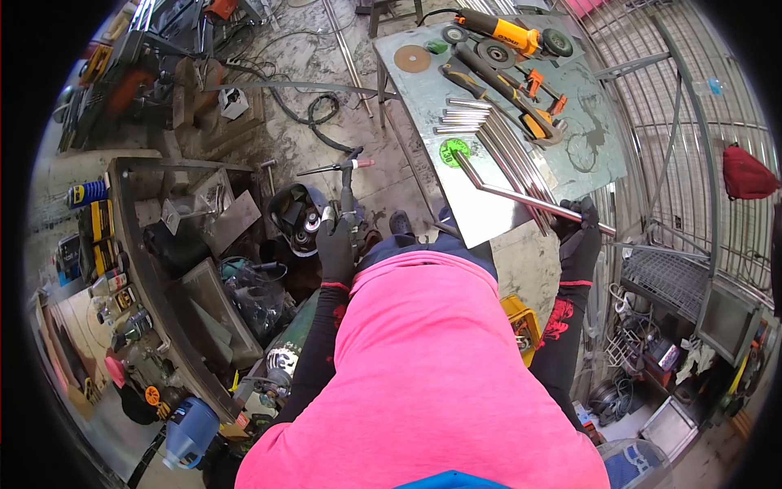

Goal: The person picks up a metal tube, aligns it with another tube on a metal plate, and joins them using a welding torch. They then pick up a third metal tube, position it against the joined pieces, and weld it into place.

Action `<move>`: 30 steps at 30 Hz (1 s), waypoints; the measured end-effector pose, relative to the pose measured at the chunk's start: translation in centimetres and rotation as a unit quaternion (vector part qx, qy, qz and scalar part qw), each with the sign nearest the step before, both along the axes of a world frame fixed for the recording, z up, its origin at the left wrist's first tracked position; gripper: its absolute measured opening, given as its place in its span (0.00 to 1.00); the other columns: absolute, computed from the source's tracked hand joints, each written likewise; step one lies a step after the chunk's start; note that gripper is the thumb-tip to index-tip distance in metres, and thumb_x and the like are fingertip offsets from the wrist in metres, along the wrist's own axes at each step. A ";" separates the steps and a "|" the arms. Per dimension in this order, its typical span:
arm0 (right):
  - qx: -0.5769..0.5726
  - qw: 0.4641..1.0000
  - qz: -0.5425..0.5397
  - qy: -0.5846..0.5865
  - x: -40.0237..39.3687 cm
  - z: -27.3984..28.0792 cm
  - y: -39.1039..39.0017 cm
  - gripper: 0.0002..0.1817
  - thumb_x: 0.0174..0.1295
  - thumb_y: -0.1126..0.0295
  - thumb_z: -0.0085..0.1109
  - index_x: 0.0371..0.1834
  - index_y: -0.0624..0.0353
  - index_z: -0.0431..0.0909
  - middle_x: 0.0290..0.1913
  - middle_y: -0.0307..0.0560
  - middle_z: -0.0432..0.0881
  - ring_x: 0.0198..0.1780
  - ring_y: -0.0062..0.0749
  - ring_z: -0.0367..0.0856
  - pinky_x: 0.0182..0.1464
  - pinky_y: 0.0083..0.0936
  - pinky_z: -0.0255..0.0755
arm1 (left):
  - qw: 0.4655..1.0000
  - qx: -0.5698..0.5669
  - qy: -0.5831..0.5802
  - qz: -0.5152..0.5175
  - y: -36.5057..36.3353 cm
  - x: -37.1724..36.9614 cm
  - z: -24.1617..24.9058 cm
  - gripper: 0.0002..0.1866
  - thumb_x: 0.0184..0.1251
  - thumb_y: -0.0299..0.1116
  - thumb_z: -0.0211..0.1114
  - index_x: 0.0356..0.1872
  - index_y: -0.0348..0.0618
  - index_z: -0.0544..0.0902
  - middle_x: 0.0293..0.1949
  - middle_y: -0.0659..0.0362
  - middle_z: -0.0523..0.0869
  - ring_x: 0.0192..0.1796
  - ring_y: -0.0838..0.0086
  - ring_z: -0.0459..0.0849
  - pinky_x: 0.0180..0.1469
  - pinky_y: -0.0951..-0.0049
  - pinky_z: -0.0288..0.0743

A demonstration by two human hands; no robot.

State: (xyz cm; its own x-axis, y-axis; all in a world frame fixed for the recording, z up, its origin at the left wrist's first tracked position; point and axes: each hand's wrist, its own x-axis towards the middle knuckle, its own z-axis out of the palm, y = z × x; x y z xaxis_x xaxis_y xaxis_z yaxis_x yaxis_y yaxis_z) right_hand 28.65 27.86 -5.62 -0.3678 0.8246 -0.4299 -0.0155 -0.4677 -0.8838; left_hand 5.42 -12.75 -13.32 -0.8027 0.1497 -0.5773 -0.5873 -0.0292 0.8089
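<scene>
My left hand (336, 240), in a dark glove, is closed around a welding torch (348, 191) beside the metal table. The torch's thin rod end points left. On the right, my right hand (577, 224), also gloved, grips a bent metal tube (529, 200) whose short angled end lies over a green disc (454, 152). Several shiny bent tubes (513, 155) rest side by side on the table (595, 106), near a bright metal plate (476, 216).
An angle grinder (501, 31), an abrasive disc (412, 59) and clamps (542, 122) lie at the table's far part. A bucket of cans (297, 216) stands on the floor at left, near a cluttered workbench (155, 285). Barred metalwork (692, 106) rises at right.
</scene>
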 end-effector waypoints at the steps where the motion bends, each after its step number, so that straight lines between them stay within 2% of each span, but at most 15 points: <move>1: -0.001 1.000 -0.004 0.000 1.2 -1.9 0.3 0.16 0.81 0.51 0.59 0.45 0.51 0.83 0.43 0.42 0.89 0.44 0.35 0.90 0.41 0.35 0.89 | 1.000 -0.001 0.000 -0.004 -0.4 -0.1 -1.2 0.13 0.81 0.30 0.62 0.61 0.42 0.81 0.39 0.64 0.85 0.31 0.82 0.82 0.28 0.77 0.75; 2: -0.084 0.993 -0.027 0.084 2.4 -3.8 0.4 0.17 0.81 0.50 0.60 0.45 0.51 0.83 0.43 0.41 0.90 0.43 0.35 0.90 0.40 0.35 0.88 | 0.999 -0.018 0.034 -0.024 -1.2 -0.3 -3.5 0.13 0.82 0.32 0.62 0.61 0.43 0.81 0.40 0.64 0.86 0.32 0.82 0.83 0.29 0.76 0.77; 3: -0.163 0.971 -0.051 0.168 2.8 -4.2 0.1 0.18 0.81 0.49 0.61 0.44 0.51 0.84 0.42 0.40 0.90 0.42 0.34 0.90 0.39 0.34 0.87 | 0.996 -0.034 0.068 -0.044 -0.8 -0.6 -3.1 0.12 0.83 0.34 0.61 0.60 0.44 0.82 0.40 0.63 0.86 0.32 0.82 0.84 0.31 0.75 0.78; 6: -0.216 0.957 -0.065 0.184 3.9 -5.3 -1.6 0.17 0.80 0.49 0.61 0.42 0.50 0.83 0.43 0.41 0.92 0.41 0.37 0.92 0.41 0.36 0.87 | 0.998 -0.021 0.030 -0.042 -0.1 -0.1 -1.0 0.12 0.83 0.33 0.61 0.60 0.44 0.82 0.41 0.63 0.87 0.32 0.80 0.85 0.31 0.75 0.80; 7: -0.222 0.959 -0.061 0.167 4.1 -5.3 -2.2 0.17 0.80 0.48 0.61 0.42 0.49 0.84 0.44 0.44 0.93 0.42 0.39 0.92 0.43 0.38 0.88 | 0.998 -0.021 0.031 -0.051 -0.2 -0.1 -1.4 0.12 0.83 0.33 0.61 0.60 0.44 0.82 0.41 0.63 0.87 0.32 0.80 0.85 0.31 0.75 0.80; 9: -0.216 0.962 -0.084 0.145 4.6 -5.5 -3.2 0.17 0.81 0.48 0.61 0.43 0.49 0.84 0.45 0.45 0.94 0.42 0.39 0.93 0.44 0.39 0.88 | 0.999 -0.022 0.024 -0.028 -0.6 -0.1 -2.6 0.09 0.82 0.31 0.63 0.54 0.38 0.84 0.38 0.64 0.84 0.34 0.83 0.78 0.35 0.74 0.73; 10: -0.212 0.965 -0.098 0.119 4.8 -5.5 -3.6 0.18 0.81 0.47 0.60 0.44 0.49 0.85 0.45 0.46 0.94 0.43 0.39 0.93 0.45 0.39 0.88 | 0.999 -0.023 0.024 -0.034 -0.8 -0.2 -3.1 0.09 0.82 0.31 0.63 0.54 0.38 0.84 0.38 0.64 0.84 0.34 0.83 0.78 0.35 0.74 0.73; 12: -0.208 0.965 -0.106 0.116 5.3 -5.6 -3.9 0.18 0.81 0.47 0.59 0.45 0.50 0.85 0.45 0.46 0.94 0.43 0.39 0.93 0.43 0.38 0.87 | 0.987 -0.080 0.116 -0.081 -1.1 -0.4 -3.4 0.11 0.81 0.31 0.64 0.56 0.38 0.84 0.38 0.65 0.84 0.36 0.83 0.78 0.38 0.73 0.73; 16: -0.198 0.969 -0.122 0.087 6.6 -6.4 -4.0 0.19 0.81 0.45 0.58 0.47 0.49 0.85 0.42 0.43 0.93 0.42 0.37 0.92 0.41 0.35 0.85 | 0.993 -0.042 0.090 -0.062 -0.9 -0.7 -3.0 0.11 0.81 0.31 0.64 0.57 0.37 0.85 0.38 0.65 0.84 0.37 0.82 0.78 0.38 0.73 0.72; 19: -0.195 0.969 -0.078 0.130 7.5 -6.4 -4.3 0.23 0.80 0.41 0.57 0.50 0.50 0.85 0.43 0.45 0.92 0.45 0.39 0.92 0.42 0.36 0.86 | 0.996 -0.022 0.053 -0.067 -1.0 -0.8 -3.4 0.12 0.81 0.31 0.65 0.58 0.37 0.85 0.38 0.66 0.84 0.37 0.82 0.78 0.38 0.74 0.72; 22: -0.199 0.966 -0.118 0.114 8.7 -6.7 -5.1 0.28 0.79 0.36 0.57 0.54 0.50 0.86 0.47 0.46 0.93 0.49 0.42 0.93 0.45 0.38 0.87 | 0.992 -0.044 0.084 -0.079 -1.2 -0.9 -3.7 0.11 0.81 0.31 0.65 0.57 0.38 0.85 0.38 0.66 0.84 0.36 0.83 0.78 0.37 0.74 0.72; 24: -0.215 0.963 -0.116 0.111 9.8 -7.7 -5.3 0.31 0.77 0.33 0.56 0.59 0.50 0.86 0.51 0.47 0.94 0.51 0.44 0.93 0.47 0.39 0.88 | 0.996 -0.034 0.049 -0.066 -1.3 -0.9 -3.8 0.11 0.81 0.31 0.65 0.56 0.39 0.85 0.37 0.67 0.83 0.36 0.83 0.79 0.36 0.73 0.73; 28: -0.240 0.959 -0.128 0.082 10.3 -8.3 -6.0 0.27 0.80 0.38 0.54 0.60 0.48 0.86 0.52 0.48 0.94 0.53 0.45 0.93 0.48 0.42 0.88 | 0.996 -0.030 0.066 -0.050 -1.3 -0.7 -3.5 0.10 0.81 0.32 0.65 0.55 0.38 0.85 0.37 0.66 0.83 0.35 0.82 0.79 0.35 0.73 0.73; 30: -0.238 0.960 -0.133 0.062 10.7 -8.4 -6.2 0.24 0.80 0.42 0.55 0.59 0.48 0.86 0.48 0.47 0.94 0.50 0.44 0.92 0.46 0.40 0.87 | 0.988 -0.060 0.100 -0.101 -2.2 -1.0 -5.3 0.15 0.84 0.33 0.62 0.65 0.43 0.80 0.41 0.64 0.86 0.34 0.80 0.84 0.32 0.74 0.80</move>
